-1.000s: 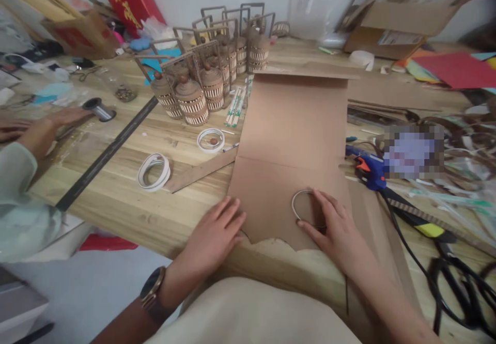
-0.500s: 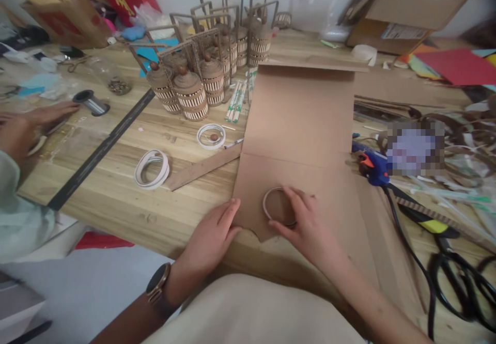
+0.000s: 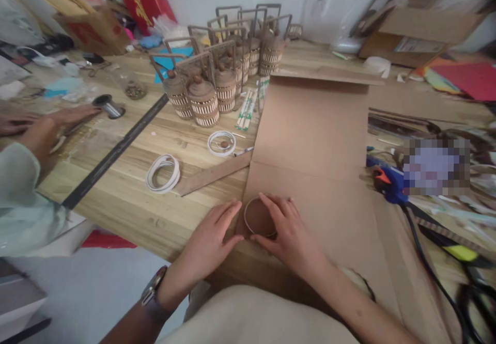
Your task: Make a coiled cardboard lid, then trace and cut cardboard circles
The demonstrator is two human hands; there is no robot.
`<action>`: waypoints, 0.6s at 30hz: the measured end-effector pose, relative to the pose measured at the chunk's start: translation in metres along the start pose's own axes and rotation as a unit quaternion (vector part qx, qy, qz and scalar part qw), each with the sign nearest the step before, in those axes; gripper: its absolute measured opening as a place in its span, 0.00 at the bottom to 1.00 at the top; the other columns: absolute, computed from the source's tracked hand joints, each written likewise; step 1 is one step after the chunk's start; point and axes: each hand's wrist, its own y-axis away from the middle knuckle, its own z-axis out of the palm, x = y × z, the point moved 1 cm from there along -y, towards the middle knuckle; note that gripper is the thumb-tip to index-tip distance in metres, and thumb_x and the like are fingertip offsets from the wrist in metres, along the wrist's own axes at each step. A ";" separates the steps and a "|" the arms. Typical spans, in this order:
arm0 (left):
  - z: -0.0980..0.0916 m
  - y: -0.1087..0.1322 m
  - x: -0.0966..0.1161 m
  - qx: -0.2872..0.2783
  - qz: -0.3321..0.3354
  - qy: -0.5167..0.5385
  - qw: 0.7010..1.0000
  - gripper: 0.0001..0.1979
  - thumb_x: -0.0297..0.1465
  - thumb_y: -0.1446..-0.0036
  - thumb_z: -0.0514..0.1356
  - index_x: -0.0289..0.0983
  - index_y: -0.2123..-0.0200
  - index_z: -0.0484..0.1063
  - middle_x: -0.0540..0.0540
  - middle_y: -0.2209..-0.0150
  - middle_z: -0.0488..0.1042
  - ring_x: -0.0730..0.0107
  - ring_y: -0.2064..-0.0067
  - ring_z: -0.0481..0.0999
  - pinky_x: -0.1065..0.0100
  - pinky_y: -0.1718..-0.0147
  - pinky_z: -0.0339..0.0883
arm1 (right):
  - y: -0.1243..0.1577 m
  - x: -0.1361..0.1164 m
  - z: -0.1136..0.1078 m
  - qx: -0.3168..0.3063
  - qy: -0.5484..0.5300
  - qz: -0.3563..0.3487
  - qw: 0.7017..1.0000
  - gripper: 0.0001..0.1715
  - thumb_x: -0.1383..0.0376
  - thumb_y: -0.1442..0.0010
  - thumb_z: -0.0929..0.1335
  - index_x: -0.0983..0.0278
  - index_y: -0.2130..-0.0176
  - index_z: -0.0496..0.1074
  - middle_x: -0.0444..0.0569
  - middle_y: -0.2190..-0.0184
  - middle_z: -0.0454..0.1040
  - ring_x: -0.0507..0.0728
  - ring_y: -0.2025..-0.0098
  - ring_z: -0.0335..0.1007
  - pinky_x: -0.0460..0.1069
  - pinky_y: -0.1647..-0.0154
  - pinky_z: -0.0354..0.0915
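Note:
A brown cardboard sheet point(image 3: 318, 142) lies flat on the wooden table point(image 3: 127, 199). Near its lower left corner sits a thin metal ring point(image 3: 258, 217). My right hand point(image 3: 284, 230) curls its fingers and thumb round the ring and presses it onto the sheet. My left hand point(image 3: 211, 240) lies flat with fingers stretched out, its fingertips touching the sheet's left edge beside the ring. A watch is on my left wrist.
Two white tape rolls point(image 3: 163, 172) and a cardboard strip point(image 3: 215, 173) lie left of the sheet. Several small bamboo lanterns point(image 3: 217, 75) stand behind. A blue glue gun point(image 3: 387, 184) and cables lie right. Another person's hands point(image 3: 46, 129) work at far left beside a black ruler point(image 3: 116, 150).
My right hand has slid the ring leftwards across the sheet, from its lower middle to its lower left corner. My left hand has stayed at the sheet's left edge.

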 end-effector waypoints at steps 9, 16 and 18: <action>-0.058 -0.026 -0.052 0.215 -0.118 -0.244 0.938 0.12 0.33 0.34 0.54 0.36 0.57 0.76 0.41 0.59 0.80 0.53 0.56 0.76 0.56 0.54 0.70 | 0.009 0.031 -0.014 0.038 -0.088 0.042 0.994 0.35 0.59 0.36 0.67 0.57 0.33 0.55 0.59 0.42 0.66 0.66 0.39 0.67 0.62 0.43 0.71; -0.077 -0.030 -0.076 0.220 -0.195 -0.320 0.901 0.14 0.34 0.35 0.53 0.34 0.65 0.78 0.37 0.67 0.79 0.50 0.66 0.75 0.55 0.62 0.66 | 0.011 0.033 0.000 0.046 -0.037 0.018 0.998 0.39 0.61 0.39 0.68 0.55 0.33 0.54 0.58 0.42 0.69 0.69 0.41 0.69 0.73 0.41 0.64; -0.078 -0.031 -0.078 0.221 -0.194 -0.325 0.899 0.14 0.33 0.35 0.53 0.34 0.64 0.78 0.37 0.68 0.79 0.50 0.66 0.75 0.55 0.62 0.65 | 0.005 0.026 -0.002 0.026 -0.039 0.018 0.999 0.40 0.62 0.41 0.70 0.57 0.33 0.56 0.58 0.41 0.69 0.69 0.41 0.68 0.71 0.41 0.65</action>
